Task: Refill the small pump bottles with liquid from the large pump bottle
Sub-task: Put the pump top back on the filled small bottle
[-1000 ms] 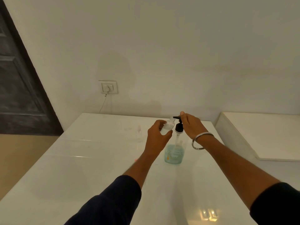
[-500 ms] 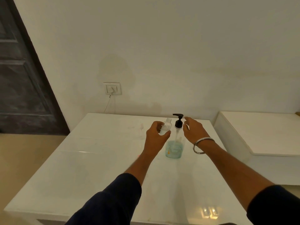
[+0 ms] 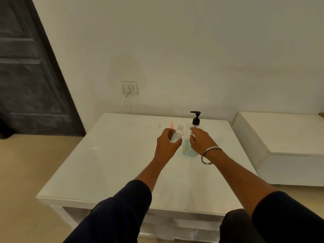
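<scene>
The large clear pump bottle (image 3: 189, 150) stands upright on the white table (image 3: 112, 169), holding some blue-green liquid; its black pump head (image 3: 195, 117) is up. My left hand (image 3: 167, 146) grips a small clear bottle (image 3: 178, 133) with an open neck, held just left of the large bottle. My right hand (image 3: 201, 142) hovers in front of the large bottle's upper part with loosely curled fingers, holding nothing; whether it touches the bottle I cannot tell. A metal bangle sits on the right wrist.
A small pink object (image 3: 171, 124) lies on the table behind the small bottle. A wall socket (image 3: 128, 88) with a cable is behind the table. A lower white unit (image 3: 280, 146) stands to the right, a dark door (image 3: 29, 67) to the left.
My right hand has come off the pump head and dropped lower in front of the large bottle. The pump head has risen. The small bottle has moved away from the nozzle, lower and to the left.
</scene>
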